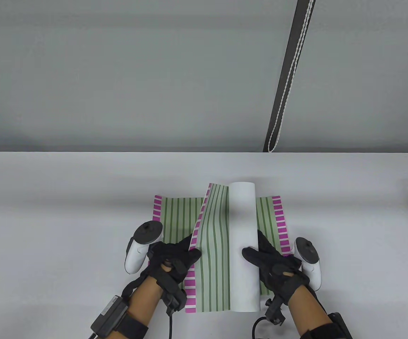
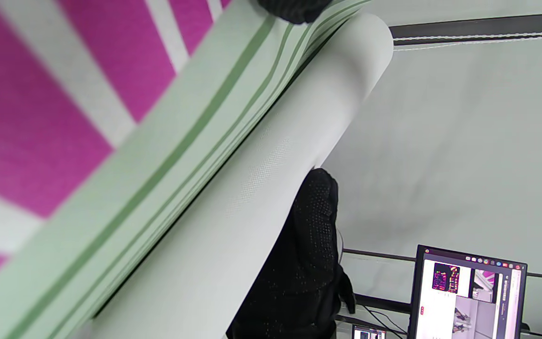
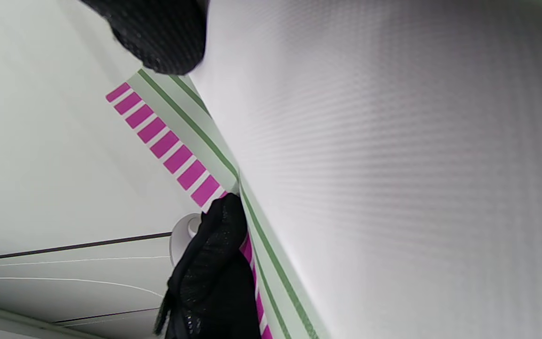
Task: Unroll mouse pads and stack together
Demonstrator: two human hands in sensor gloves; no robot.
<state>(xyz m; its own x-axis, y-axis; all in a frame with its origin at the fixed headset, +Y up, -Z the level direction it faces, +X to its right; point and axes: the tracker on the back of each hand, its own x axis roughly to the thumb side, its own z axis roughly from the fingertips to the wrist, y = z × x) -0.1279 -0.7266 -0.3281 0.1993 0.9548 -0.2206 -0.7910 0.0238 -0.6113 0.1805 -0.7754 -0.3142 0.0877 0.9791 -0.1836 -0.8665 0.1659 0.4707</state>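
Observation:
A flat green-striped mouse pad with magenta edge bars (image 1: pixel 175 215) lies on the white table (image 1: pixel 66 197). On top lies a second, matching pad (image 1: pixel 214 247), half unrolled, its white-backed roll (image 1: pixel 243 243) standing lengthwise at the right. My left hand (image 1: pixel 175 259) pinches the loose left edge of the upper pad, lifted a little. My right hand (image 1: pixel 272 263) grips the roll from the right side. The left wrist view shows the roll (image 2: pixel 252 197) with my right hand (image 2: pixel 311 263) behind it. The right wrist view shows the roll's white back (image 3: pixel 393 165) and a gloved fingertip (image 3: pixel 167 33).
A dark strap with a white cord (image 1: pixel 288 77) hangs behind the table's far edge. A monitor (image 2: pixel 466 292) shows in the left wrist view. Bare table lies to the left, right and far side of the pads.

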